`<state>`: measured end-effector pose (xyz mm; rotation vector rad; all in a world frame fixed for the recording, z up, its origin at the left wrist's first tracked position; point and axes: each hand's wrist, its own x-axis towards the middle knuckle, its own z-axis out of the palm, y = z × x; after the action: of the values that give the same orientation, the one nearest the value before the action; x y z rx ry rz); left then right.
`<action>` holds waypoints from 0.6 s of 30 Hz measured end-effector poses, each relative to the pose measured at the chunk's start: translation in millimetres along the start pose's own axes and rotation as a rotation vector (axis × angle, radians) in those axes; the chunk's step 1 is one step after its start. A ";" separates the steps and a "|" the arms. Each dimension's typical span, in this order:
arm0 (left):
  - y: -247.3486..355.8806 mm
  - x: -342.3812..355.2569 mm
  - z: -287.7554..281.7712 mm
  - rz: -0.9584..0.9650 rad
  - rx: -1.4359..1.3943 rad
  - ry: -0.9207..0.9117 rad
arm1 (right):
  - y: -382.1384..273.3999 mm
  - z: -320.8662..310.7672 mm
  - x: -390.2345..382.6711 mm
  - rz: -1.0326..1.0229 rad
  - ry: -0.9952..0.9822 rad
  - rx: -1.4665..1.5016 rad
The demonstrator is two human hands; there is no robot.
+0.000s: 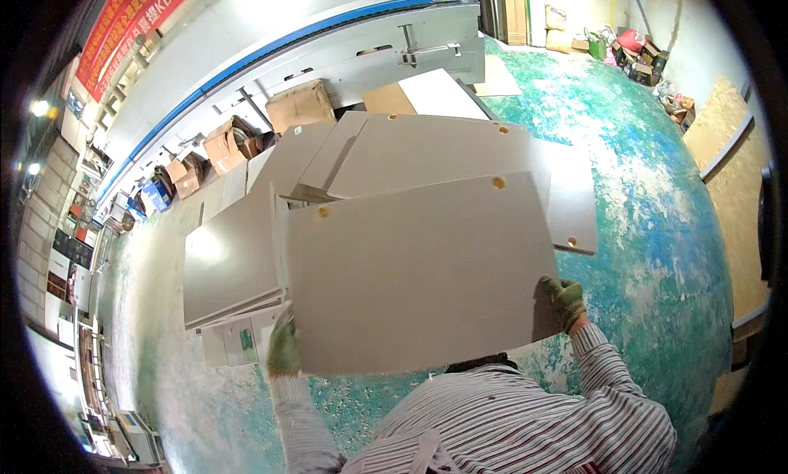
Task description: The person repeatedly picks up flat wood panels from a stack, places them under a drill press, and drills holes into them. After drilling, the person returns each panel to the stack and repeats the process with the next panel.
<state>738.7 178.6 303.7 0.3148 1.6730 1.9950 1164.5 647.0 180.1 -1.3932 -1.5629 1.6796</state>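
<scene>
A large grey-brown panel (423, 269) with two round hinge holes along its far edge is held up in front of me. My left hand (284, 347), in a green glove, grips its left edge near the lower corner. On the opposite edge my right hand (563, 302), gloved the same way, is closed around the board. Beyond it lie more panels of the same colour (447, 150), some with round holes, overlapping one another. To the left sits a short stack of glossy panels (234, 261). Parts of the lower boards are hidden by the held panel.
A long machine with a blue strip (279, 49) runs across the back. Open cardboard boxes (230, 144) stand along its base. The green floor (648, 310) is worn and patchy. Wood boards (722, 162) lean at the right, and bags and clutter (640, 59) lie far right.
</scene>
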 end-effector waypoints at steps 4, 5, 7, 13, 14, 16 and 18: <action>-52.0 149.1 58.7 -0.047 0.688 -0.130 | -10.4 -40.7 48.5 0.082 0.221 -0.203; -64.5 179.7 69.3 0.030 0.862 -0.152 | -10.9 -45.6 56.4 0.093 0.220 -0.145; -90.3 232.6 93.7 0.068 1.068 -0.148 | -9.9 -51.8 72.1 0.159 0.273 -0.096; -120.8 318.2 151.0 0.366 1.309 -0.065 | -13.4 -25.4 130.0 0.076 0.373 -0.091; -123.1 318.0 157.3 0.328 1.196 0.057 | -17.6 -14.1 143.3 0.073 0.372 -0.089; -126.2 312.3 166.6 0.358 1.078 0.169 | -27.4 14.8 174.3 0.060 0.362 -0.081; -133.4 294.8 168.7 0.495 1.076 0.151 | -36.4 47.1 205.1 0.043 0.345 -0.071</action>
<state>604.0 489.3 167.8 1.0384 2.8579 1.1891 1033.4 808.8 132.7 -1.6606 -1.4139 1.3285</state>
